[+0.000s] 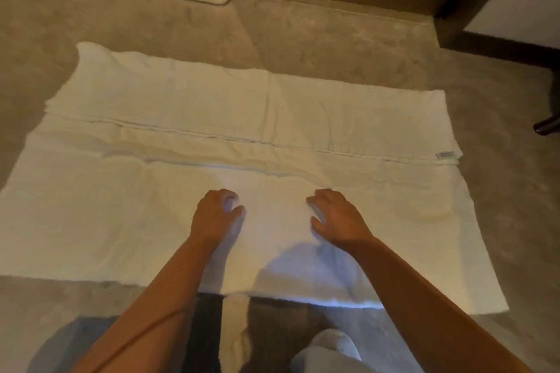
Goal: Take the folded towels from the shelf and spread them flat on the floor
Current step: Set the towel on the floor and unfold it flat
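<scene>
Towel (pixel 91 221) nearest me lies spread on the floor (pixel 333 48), its far edge meeting a second towel (pixel 181 100). My left hand (pixel 216 215) and right hand (pixel 336 216) rest on its middle, fingers curled; I cannot tell whether they pinch cloth. It looks soft, light and limp, so I'd grip hems or corners.

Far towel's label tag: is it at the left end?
No, the label tag sits at the right end of the far towel, by its near corner.
</scene>
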Tool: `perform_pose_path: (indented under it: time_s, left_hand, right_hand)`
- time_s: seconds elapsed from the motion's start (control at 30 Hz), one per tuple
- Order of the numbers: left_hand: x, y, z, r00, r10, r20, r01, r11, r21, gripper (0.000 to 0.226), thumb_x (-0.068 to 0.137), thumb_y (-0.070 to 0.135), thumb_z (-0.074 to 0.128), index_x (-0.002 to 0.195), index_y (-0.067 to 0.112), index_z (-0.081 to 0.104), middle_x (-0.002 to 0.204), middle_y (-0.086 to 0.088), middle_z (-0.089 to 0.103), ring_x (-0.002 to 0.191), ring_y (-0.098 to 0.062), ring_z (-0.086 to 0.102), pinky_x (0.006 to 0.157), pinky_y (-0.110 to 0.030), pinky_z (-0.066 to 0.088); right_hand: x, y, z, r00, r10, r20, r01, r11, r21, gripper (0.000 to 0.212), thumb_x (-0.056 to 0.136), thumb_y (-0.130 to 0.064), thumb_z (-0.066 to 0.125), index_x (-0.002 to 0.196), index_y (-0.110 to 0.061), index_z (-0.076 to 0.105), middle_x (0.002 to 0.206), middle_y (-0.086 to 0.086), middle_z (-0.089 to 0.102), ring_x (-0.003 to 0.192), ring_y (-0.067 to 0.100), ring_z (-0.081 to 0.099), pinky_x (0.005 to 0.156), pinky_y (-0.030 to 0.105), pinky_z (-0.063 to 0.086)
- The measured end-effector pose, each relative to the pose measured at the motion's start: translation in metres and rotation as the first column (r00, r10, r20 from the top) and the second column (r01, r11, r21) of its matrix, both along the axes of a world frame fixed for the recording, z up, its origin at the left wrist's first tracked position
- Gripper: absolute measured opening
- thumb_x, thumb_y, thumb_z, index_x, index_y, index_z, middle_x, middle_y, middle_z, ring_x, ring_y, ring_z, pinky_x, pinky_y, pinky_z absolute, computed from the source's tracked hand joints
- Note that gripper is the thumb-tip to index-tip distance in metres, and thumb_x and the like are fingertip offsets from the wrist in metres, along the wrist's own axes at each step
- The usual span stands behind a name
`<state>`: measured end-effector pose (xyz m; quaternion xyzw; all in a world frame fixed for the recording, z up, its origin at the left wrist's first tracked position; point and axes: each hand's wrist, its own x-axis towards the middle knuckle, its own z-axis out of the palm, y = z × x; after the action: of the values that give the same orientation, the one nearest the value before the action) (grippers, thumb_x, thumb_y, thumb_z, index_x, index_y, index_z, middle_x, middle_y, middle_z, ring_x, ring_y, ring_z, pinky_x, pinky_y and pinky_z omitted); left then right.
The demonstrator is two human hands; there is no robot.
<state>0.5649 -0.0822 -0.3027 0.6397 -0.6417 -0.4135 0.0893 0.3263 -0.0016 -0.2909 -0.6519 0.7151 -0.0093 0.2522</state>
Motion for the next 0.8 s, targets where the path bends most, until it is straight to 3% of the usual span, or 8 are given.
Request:
perform_pose_path:
  time_s: [0.07, 0.13, 0.2, 0.3, 0.47, 0.6, 0.73, 0.8]
  left_hand:
    - [0.004, -0.013, 0.001, 0.998, 0.042, 0.048, -0.037, 0.994, -0.099, 0.043, 0.076, 0.03, 0.07, 0.114, 0.012, 0.062, 0.124, -0.012, 0.055, 0.118, -0.029, 0.05, 0.1, -0.037, 0.039]
    - [0.002, -0.024, -0.002, 0.989, -0.005, 0.151, 0.028, 0.988, -0.153, 0.056, 0.078, 0.032, 0.071, 0.127, 0.014, 0.052, 0.139, -0.012, 0.043, 0.13, -0.03, 0.038, 0.105, -0.041, 0.034]
    - [0.0, -0.036, -0.005, 0.962, -0.064, 0.265, 0.087, 0.993, -0.077, 0.075, 0.08, 0.041, 0.067, 0.142, 0.02, 0.03, 0.156, -0.007, 0.013, 0.143, -0.029, 0.012, 0.112, -0.051, 0.022]
    - [-0.012, -0.052, -0.008, 0.954, -0.048, 0.295, 0.042, 0.999, 0.027, 0.106, 0.067, 0.066, 0.061, 0.147, 0.029, 0.002, 0.157, -0.001, -0.017, 0.143, -0.032, -0.015, 0.109, -0.064, 0.013]
    - [-0.045, -0.062, -0.026, 0.888, 0.275, 0.368, -0.27, 0.961, -0.066, 0.128, 0.053, 0.072, 0.068, 0.147, 0.025, -0.005, 0.157, -0.01, -0.012, 0.142, -0.039, -0.01, 0.1, -0.072, 0.021]
    - [-0.043, -0.088, -0.04, 0.901, 0.261, 0.346, -0.306, 0.948, 0.083, 0.138, 0.045, 0.075, 0.071, 0.144, 0.033, -0.016, 0.154, -0.012, -0.022, 0.139, -0.042, -0.017, 0.104, -0.072, 0.005]
    - [-0.045, -0.089, -0.045, 0.871, 0.222, 0.439, -0.308, 0.942, 0.135, 0.149, 0.037, 0.079, 0.07, 0.136, 0.036, -0.032, 0.145, -0.008, -0.042, 0.133, -0.045, -0.032, 0.092, -0.081, 0.012]
    - [-0.046, -0.091, -0.042, 0.867, 0.204, 0.454, -0.31, 0.935, 0.171, 0.15, 0.038, 0.076, 0.072, 0.135, 0.035, -0.035, 0.143, -0.01, -0.045, 0.13, -0.047, -0.035, 0.094, -0.08, 0.011]
  right_hand:
    - [0.007, -0.026, 0.001, 0.999, 0.052, 0.004, -0.052, 0.998, -0.025, 0.049, 0.09, -0.029, 0.051, 0.137, -0.02, 0.04, 0.148, 0.004, 0.034, 0.136, 0.018, 0.031, 0.107, 0.029, 0.028]
    - [0.011, -0.048, 0.002, 0.998, 0.067, 0.014, -0.066, 0.997, -0.047, 0.05, 0.089, -0.029, 0.052, 0.137, -0.02, 0.04, 0.148, 0.004, 0.035, 0.135, 0.019, 0.031, 0.106, 0.029, 0.029]
    - [0.012, -0.066, 0.004, 0.997, 0.071, 0.029, -0.069, 0.995, -0.067, 0.05, 0.089, -0.029, 0.053, 0.137, -0.02, 0.041, 0.147, 0.004, 0.036, 0.135, 0.019, 0.031, 0.105, 0.029, 0.03]
    - [0.01, -0.091, 0.007, 0.997, 0.06, 0.042, -0.055, 0.994, -0.096, 0.048, 0.09, -0.027, 0.052, 0.136, -0.019, 0.041, 0.147, 0.003, 0.036, 0.136, 0.019, 0.03, 0.107, 0.028, 0.029]
    - [-0.001, -0.126, 0.005, 0.997, 0.078, 0.012, -0.076, 0.99, -0.12, 0.043, 0.091, -0.022, 0.047, 0.134, -0.019, 0.042, 0.143, 0.003, 0.038, 0.131, 0.021, 0.034, 0.102, 0.031, 0.035]
    - [-0.003, -0.146, -0.002, 0.995, 0.094, -0.009, -0.095, 0.988, -0.123, 0.035, 0.09, -0.018, 0.046, 0.125, -0.016, 0.049, 0.134, 0.004, 0.044, 0.122, 0.024, 0.04, 0.093, 0.032, 0.041]
    - [-0.005, -0.161, -0.011, 0.985, 0.131, -0.109, -0.141, 0.985, -0.096, 0.035, 0.089, -0.018, 0.045, 0.124, -0.017, 0.047, 0.131, 0.002, 0.045, 0.118, 0.023, 0.041, 0.086, 0.032, 0.041]
    - [-0.008, -0.166, -0.014, 0.974, 0.157, -0.161, -0.173, 0.981, -0.09, 0.035, 0.089, -0.021, 0.045, 0.124, -0.016, 0.046, 0.13, 0.002, 0.045, 0.115, 0.022, 0.041, 0.084, 0.032, 0.041]
